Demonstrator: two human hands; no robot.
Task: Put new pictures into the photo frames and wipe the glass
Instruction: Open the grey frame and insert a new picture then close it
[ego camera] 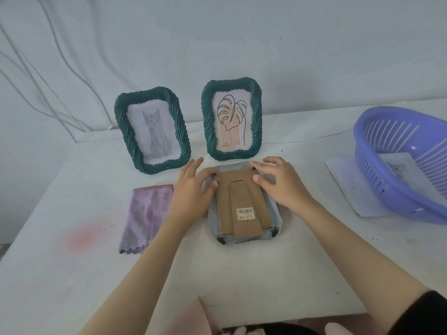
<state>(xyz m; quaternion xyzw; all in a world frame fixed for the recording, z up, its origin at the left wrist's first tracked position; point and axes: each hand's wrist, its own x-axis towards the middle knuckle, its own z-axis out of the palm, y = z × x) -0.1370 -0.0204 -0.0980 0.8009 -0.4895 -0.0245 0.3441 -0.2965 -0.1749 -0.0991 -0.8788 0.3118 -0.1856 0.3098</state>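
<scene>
A pale blue photo frame lies face down at the table's middle, its brown cardboard back with a folded stand and barcode sticker facing up. My left hand rests on the frame's left upper corner, thumb at a small black clip. My right hand presses the right upper corner, fingertips on the back board. Behind stand two dark green frames: one with a cat picture, one with a leaf drawing. A lilac cloth lies folded left of my left hand.
A purple plastic basket sits tilted at the right edge, over sheets of printed paper. A pink stain marks the white table at the left. White wall and cables rise behind. The table's front edge is close to my body.
</scene>
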